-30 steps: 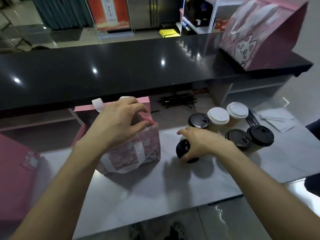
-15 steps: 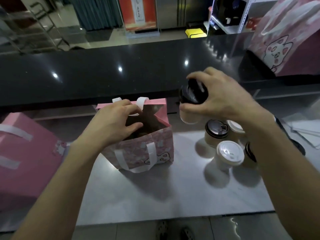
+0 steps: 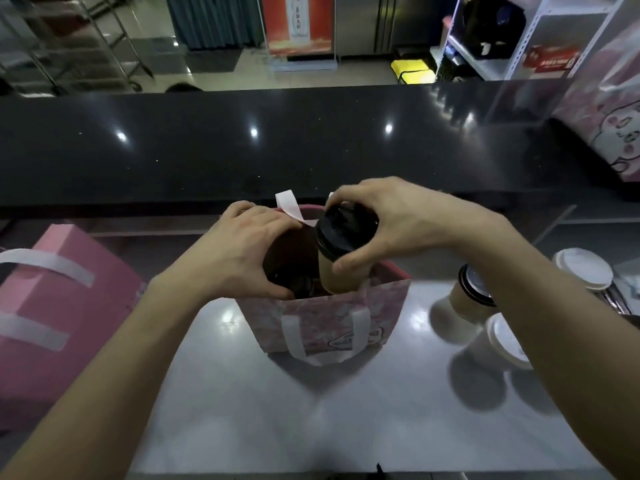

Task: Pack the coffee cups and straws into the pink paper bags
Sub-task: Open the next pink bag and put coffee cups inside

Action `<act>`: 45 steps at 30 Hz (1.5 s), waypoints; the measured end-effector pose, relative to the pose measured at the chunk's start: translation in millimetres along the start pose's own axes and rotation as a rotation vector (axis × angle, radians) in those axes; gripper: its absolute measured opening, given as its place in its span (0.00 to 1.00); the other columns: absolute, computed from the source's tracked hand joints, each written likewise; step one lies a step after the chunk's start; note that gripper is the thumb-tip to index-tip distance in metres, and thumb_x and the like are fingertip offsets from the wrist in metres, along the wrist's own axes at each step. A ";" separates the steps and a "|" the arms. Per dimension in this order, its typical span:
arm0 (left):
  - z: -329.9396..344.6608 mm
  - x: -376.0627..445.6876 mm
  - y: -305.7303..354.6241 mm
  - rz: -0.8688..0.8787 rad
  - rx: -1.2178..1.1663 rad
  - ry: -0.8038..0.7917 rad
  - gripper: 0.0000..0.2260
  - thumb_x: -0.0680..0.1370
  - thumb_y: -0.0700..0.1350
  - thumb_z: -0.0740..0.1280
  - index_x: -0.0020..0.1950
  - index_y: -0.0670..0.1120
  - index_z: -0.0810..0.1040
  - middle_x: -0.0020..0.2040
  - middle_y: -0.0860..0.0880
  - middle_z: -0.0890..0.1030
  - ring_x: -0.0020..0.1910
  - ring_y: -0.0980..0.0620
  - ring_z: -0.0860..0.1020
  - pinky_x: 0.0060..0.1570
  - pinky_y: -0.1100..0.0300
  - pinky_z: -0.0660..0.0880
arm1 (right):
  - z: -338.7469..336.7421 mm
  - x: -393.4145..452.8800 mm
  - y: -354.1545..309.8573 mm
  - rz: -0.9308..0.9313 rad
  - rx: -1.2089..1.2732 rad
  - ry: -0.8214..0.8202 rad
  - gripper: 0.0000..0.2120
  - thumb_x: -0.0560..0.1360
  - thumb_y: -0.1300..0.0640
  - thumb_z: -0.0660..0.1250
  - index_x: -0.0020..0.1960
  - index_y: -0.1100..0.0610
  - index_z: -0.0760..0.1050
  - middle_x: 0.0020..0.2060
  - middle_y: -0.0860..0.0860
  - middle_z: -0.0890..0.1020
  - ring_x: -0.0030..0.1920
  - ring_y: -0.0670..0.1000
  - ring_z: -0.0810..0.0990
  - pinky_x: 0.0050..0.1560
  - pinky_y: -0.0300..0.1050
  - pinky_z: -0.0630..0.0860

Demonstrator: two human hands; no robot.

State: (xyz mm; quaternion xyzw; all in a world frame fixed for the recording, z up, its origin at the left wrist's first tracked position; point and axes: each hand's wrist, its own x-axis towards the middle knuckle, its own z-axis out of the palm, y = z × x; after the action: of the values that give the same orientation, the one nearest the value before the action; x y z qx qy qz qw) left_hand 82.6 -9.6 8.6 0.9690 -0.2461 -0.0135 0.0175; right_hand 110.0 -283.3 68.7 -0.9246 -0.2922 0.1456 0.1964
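The bag [image 3: 325, 317] is pink with a white cartoon print; the cup [image 3: 337, 268] is beige under a black lid [image 3: 346, 230].

Bag interior [image 3: 287, 268] dark; right-edge cup [image 3: 585, 268] partly hidden behind forearm.

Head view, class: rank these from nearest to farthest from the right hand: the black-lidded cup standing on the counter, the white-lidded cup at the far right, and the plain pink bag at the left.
1. Black-lidded cup, just right of the right hand.
2. White-lidded cup, far right edge.
3. Plain pink bag, far left, beyond the left hand.
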 end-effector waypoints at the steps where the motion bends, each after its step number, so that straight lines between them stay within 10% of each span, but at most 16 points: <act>1: 2.1 -0.4 -3.1 0.003 -0.015 -0.013 0.51 0.63 0.78 0.73 0.82 0.61 0.64 0.78 0.59 0.72 0.80 0.55 0.67 0.84 0.46 0.54 | 4.7 6.7 2.8 0.007 -0.026 -0.032 0.39 0.63 0.30 0.82 0.69 0.38 0.73 0.55 0.39 0.77 0.56 0.45 0.78 0.53 0.44 0.79; 16: 20.1 9.6 -12.5 0.032 -0.125 -0.102 0.74 0.57 0.84 0.72 0.86 0.59 0.30 0.89 0.52 0.42 0.88 0.50 0.38 0.83 0.39 0.33 | 51.6 50.3 22.0 0.023 -0.324 -0.078 0.48 0.68 0.41 0.84 0.80 0.42 0.61 0.71 0.47 0.73 0.66 0.53 0.77 0.59 0.49 0.82; 21: 20.9 9.0 -11.5 0.017 -0.104 -0.126 0.76 0.55 0.85 0.72 0.85 0.57 0.26 0.89 0.52 0.35 0.87 0.50 0.31 0.82 0.38 0.30 | 50.3 52.6 18.2 0.099 -0.379 -0.101 0.40 0.64 0.40 0.84 0.69 0.47 0.69 0.58 0.46 0.79 0.55 0.52 0.81 0.52 0.54 0.84; 45: 26.3 2.7 -8.9 0.039 -0.106 -0.108 0.78 0.53 0.86 0.71 0.84 0.58 0.25 0.88 0.50 0.31 0.83 0.52 0.24 0.80 0.43 0.25 | 111.2 51.2 30.1 0.051 -0.729 -0.152 0.41 0.78 0.55 0.75 0.86 0.50 0.60 0.53 0.53 0.85 0.49 0.56 0.85 0.46 0.50 0.83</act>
State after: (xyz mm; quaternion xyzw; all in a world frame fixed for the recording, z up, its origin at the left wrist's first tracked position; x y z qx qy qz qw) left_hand 88.3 -3.8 -18.1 0.9595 -0.2645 -0.0787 0.0557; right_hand 122.2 -244.3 -50.7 -0.9274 -0.3155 0.1048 -0.1716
